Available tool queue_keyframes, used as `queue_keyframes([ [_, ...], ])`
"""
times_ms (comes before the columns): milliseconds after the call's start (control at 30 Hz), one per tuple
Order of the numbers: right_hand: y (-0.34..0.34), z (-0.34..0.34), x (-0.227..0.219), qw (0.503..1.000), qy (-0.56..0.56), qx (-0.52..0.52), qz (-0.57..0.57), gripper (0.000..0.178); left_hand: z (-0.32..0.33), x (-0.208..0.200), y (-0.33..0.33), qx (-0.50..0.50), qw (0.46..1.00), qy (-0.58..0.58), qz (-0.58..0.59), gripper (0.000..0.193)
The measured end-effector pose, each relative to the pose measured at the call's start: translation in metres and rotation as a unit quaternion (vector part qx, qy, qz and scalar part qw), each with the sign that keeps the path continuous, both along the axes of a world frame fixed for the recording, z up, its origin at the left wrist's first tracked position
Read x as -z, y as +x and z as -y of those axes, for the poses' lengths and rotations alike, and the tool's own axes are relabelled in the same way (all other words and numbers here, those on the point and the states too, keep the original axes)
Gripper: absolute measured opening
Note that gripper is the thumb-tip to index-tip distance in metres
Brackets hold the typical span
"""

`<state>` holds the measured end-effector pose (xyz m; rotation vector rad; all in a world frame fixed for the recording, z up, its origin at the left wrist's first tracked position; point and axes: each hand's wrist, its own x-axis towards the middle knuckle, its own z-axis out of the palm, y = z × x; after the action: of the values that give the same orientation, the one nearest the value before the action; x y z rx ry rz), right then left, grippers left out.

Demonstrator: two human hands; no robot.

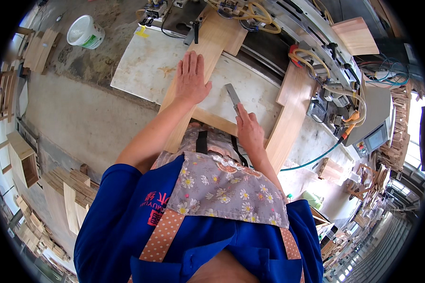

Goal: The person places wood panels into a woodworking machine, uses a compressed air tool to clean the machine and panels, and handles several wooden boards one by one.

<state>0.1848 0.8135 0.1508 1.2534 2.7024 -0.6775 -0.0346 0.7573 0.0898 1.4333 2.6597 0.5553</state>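
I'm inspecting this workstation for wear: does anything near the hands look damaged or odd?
The white worktop has brown, rust-like stains just left of the left hand, standing out against its pale surface. A ragged yellow patch near its far left corner also looks odd; tape or paint, I can't tell.

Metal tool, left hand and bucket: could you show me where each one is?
Metal tool (233,97), head view: on its flat exposed length.
Left hand (191,84), head view: on the back of the hand.
Bucket (94,40), head view: on its outer wall.
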Motion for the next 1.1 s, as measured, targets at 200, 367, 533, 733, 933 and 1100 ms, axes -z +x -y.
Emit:
queue_keyframes([
  [200, -0.024, -0.002, 0.0, 0.999, 0.024, 0.014, 0.018, 0.04, 0.0, -0.003, -0.001, 0.005, 0.999, 0.039, 0.001, 0.084],
  [367, -0.025, -0.001, 0.0, 0.999, 0.046, 0.01, 0.023, 0.041, -0.001, -0.005, 0.0, 0.005, 0.999, 0.049, 0.003, 0.083],
  [533, -0.015, 0.003, 0.008, 0.999, 0.037, 0.015, 0.024, 0.039, 0.001, -0.004, 0.0, -0.002, 0.999, 0.04, 0.003, 0.082],
  [733, -0.022, 0.0, 0.014, 0.998, 0.052, 0.027, -0.015, 0.038, 0.001, -0.007, 0.002, 0.001, 1.0, 0.024, 0.006, 0.083],
  [933, -0.029, -0.004, 0.006, 0.998, 0.054, 0.024, 0.001, 0.038, 0.001, 0.001, 0.005, -0.004, 1.0, 0.002, -0.016, 0.084],
  [1100, -0.021, -0.002, 0.001, 0.999, 0.049, 0.009, 0.002, 0.038, 0.001, -0.001, 0.005, -0.01, 1.0, 0.014, -0.01, 0.083],
])
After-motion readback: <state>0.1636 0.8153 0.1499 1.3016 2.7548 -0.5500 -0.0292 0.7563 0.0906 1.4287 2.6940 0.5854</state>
